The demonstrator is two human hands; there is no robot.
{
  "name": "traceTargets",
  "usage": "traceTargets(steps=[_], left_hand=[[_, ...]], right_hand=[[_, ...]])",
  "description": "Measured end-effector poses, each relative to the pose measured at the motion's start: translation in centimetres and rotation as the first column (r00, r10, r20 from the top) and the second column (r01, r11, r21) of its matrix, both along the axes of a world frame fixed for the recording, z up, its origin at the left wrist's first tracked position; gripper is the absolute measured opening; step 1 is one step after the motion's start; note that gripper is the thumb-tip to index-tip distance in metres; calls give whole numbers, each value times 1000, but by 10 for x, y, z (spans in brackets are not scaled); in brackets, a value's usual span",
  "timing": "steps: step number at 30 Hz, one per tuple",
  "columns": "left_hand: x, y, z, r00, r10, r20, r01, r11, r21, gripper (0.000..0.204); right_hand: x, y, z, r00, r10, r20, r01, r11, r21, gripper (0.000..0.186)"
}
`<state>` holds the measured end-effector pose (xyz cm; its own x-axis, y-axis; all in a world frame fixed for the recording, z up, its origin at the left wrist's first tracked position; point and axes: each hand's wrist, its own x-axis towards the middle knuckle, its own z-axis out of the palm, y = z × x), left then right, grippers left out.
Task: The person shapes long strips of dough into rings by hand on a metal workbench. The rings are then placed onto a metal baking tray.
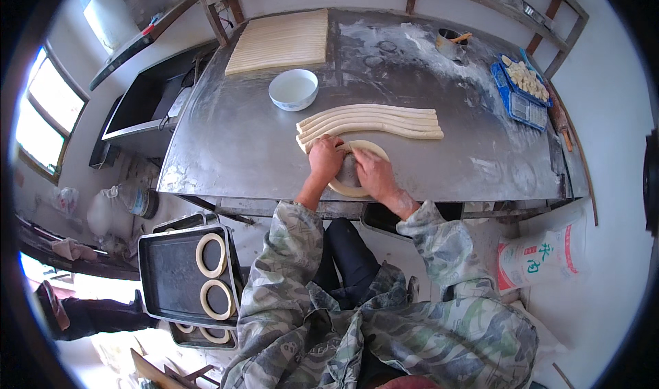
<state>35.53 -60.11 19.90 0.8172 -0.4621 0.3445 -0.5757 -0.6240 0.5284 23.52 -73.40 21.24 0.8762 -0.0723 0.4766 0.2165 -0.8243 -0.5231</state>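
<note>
A ring of pale dough (351, 191) lies on the metal table near its front edge. My left hand (325, 160) closes over the ring's upper left part. My right hand (375, 173) reaches across the ring from the right, its fingers pressed together on the dough beside the left fingertips. The dough under my fingers is partly hidden. Just beyond my hands, several long dough strips (384, 123) lie side by side, curving a little, their left ends close to my left hand.
Behind the strips stands a white bowl (293, 90), with a ridged dough sheet (278, 42) farther back. A metal pot (451, 44) and a blue scale with dough pieces (523, 87) are at the right. Dough rings lie on a black tray (175, 279) at lower left; a white sack (539, 257) stands right.
</note>
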Motion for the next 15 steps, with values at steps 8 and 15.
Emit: traceTargets(steps=[8,15], left_hand=[[-1,-9,4,999,-15,-51,15,1000,-12,20],[-1,-4,0,999,-10,-39,9,1000,-29,19]], right_hand=[[42,-39,-3,992,-110,-65,94,974,-206,27],[40,-23,-8,995,-86,46,87,996,-23,21]])
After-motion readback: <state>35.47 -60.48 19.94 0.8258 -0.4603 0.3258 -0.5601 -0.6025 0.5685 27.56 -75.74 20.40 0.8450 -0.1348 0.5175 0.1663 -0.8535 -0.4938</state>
